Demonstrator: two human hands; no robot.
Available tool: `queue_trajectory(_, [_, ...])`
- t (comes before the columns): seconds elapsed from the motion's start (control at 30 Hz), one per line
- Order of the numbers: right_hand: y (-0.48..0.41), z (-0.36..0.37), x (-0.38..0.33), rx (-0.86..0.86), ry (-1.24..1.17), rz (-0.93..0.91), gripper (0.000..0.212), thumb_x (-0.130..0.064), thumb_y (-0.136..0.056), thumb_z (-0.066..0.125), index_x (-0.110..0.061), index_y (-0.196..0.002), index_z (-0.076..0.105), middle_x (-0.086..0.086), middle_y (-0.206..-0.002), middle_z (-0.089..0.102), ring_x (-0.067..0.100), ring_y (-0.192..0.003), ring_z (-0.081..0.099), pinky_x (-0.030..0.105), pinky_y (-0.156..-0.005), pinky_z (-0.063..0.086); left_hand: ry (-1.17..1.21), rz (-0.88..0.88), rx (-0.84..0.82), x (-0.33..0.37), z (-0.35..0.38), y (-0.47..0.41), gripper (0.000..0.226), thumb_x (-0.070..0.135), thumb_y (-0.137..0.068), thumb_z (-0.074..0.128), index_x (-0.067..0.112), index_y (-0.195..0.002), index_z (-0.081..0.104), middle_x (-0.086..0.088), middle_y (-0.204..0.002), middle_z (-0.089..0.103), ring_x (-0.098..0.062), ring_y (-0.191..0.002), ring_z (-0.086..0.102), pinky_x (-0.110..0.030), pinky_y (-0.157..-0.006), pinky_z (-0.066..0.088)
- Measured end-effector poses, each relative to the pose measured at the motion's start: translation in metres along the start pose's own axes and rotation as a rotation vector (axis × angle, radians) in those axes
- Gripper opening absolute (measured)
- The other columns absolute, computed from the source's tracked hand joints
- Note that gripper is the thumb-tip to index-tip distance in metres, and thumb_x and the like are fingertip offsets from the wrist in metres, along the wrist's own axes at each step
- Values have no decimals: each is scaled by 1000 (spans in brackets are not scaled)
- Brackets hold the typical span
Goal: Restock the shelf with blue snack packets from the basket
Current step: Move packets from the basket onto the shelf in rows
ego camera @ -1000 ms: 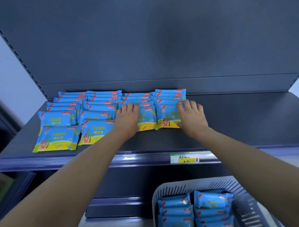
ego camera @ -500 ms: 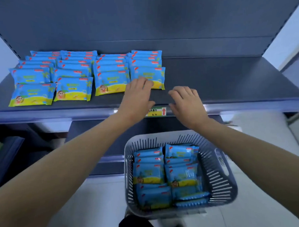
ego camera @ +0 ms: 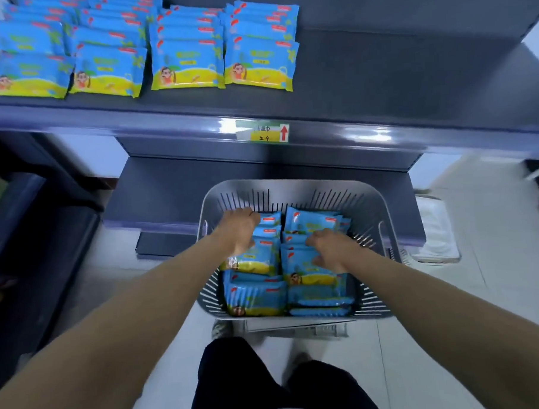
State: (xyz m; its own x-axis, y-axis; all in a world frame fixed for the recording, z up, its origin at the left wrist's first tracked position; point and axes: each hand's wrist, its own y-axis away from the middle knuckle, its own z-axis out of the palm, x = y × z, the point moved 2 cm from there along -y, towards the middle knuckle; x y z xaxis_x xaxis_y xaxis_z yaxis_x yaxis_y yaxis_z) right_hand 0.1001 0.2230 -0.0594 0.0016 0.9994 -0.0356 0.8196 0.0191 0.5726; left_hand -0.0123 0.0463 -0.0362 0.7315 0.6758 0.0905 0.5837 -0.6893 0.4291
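Note:
Blue snack packets (ego camera: pixel 257 297) with yellow bottoms fill a grey slotted basket (ego camera: pixel 292 184) on the floor in front of me. My left hand (ego camera: pixel 240 230) reaches into the left stack, fingers curled down over its far edge and thumb on the near side. My right hand (ego camera: pixel 329 248) curls round the top packets of the right stack. Several rows of the same packets (ego camera: pixel 188 62) lie overlapped on the left half of the dark shelf (ego camera: pixel 380 85) above.
The shelf's front rail carries a price label (ego camera: pixel 262 131) with a red arrow. A lower shelf (ego camera: pixel 168 190) sits behind the basket. A white tray-like object (ego camera: pixel 433 228) lies on the floor at the right. My dark-trousered legs (ego camera: pixel 270 383) stand below the basket.
Both hands left the packets on the shelf, dropped past the shelf edge and went down into the basket. My view tilted downward with them.

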Motion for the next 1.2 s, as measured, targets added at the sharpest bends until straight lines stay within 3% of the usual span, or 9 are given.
queue_trajectory(0.27, [-15,33,-4,14,61,79,61,-32,-87,61,-12,-139,35,15,-141,32,33,-130,29,46,-104,30,-4,-87,-116,-8,43,-10,57,18,-89,60,9,-139,35,-11,-140,36,-30,-128,38,-40,-103,35])
queue_trajectory(0.43, [-14,40,-6,16,216,93,32,-19,-91,53,-8,-121,56,17,-132,41,36,-124,33,47,-102,29,-80,-130,-119,-6,54,-17,64,11,-88,59,10,-143,27,-14,-147,27,-32,-139,23,-44,-110,28])
queue_trajectory(0.5, [-11,43,-6,9,203,74,31,-15,-92,51,-9,-121,57,17,-129,46,36,-125,35,48,-102,31,-127,-153,-148,-4,57,-18,59,11,-88,59,10,-142,33,-17,-148,23,-35,-142,14,-47,-113,22])
queue_trajectory(0.63, [-12,42,-3,-20,22,82,40,-26,-88,60,-11,-123,48,12,-123,56,31,-114,52,41,-93,44,-214,-121,-193,1,55,-20,41,10,-85,60,11,-125,55,-15,-134,41,-32,-129,36,-42,-105,32])
queue_trajectory(0.73, [-15,40,-5,-101,46,107,37,-34,-83,66,-14,-113,56,8,-115,60,28,-107,56,35,-84,45,-183,-94,-204,-1,46,-18,39,10,-82,63,15,-121,58,-7,-120,58,-26,-111,55,-36,-94,40])
queue_trajectory(0.83, [-15,41,-11,-182,80,115,30,-32,-85,64,-12,-106,61,7,-104,61,26,-95,57,32,-71,44,-131,-67,-173,-2,29,-11,43,11,-80,62,15,-123,55,-5,-118,61,-26,-106,59,-36,-85,47])
queue_trajectory(0.93, [-10,22,-10,-236,68,139,31,-19,-88,58,-11,-118,57,8,-116,60,27,-100,60,33,-77,50,-65,-39,-116,-1,1,0,48,12,-82,61,10,-128,52,-8,-125,58,-30,-111,57,-39,-88,51])
queue_trajectory(1.03, [-1,-35,-2,-87,-25,148,34,-11,-87,54,-8,-120,55,13,-121,59,31,-106,59,32,-82,49,-24,-7,-22,3,-43,13,39,14,-81,62,8,-119,58,-9,-118,61,-31,-107,58,-36,-85,51])
queue_trajectory(1.2, [35,-167,-3,271,-69,119,19,-15,-85,54,-15,-104,54,14,-116,61,33,-104,58,30,-70,39,-26,36,198,-2,-137,45,30,14,-81,61,8,-111,59,-12,-111,63,-31,-103,58,-35,-77,46])
